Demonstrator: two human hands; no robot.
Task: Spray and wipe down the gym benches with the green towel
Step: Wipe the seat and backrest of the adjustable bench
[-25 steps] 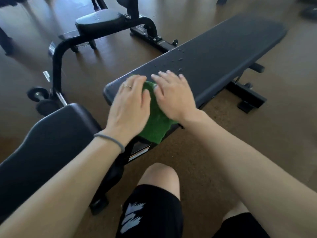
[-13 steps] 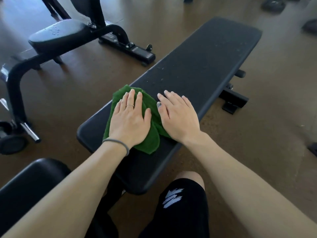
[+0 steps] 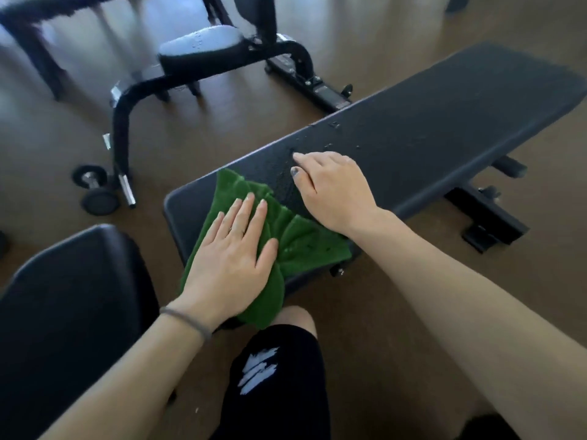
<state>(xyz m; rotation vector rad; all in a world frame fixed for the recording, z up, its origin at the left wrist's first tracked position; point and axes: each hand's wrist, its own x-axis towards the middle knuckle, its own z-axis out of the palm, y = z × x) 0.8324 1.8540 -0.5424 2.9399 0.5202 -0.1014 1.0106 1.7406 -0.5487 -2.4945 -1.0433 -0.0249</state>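
Two black benches (image 3: 428, 122) on brown gym floor (image 3: 397, 312), droplets (image 3: 333, 125) scattered.

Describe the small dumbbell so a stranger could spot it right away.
Start at the long flat bench that the hands wipe with the green towel, then look left across the brown floor to the curved black frame of the next bench. The dumbbell lies on the floor at that frame's foot. Its short chrome handle between two round black ends sets it apart.

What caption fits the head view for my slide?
Left hand presses the green towel flat on the flat bench; right hand rests beside spray droplets.
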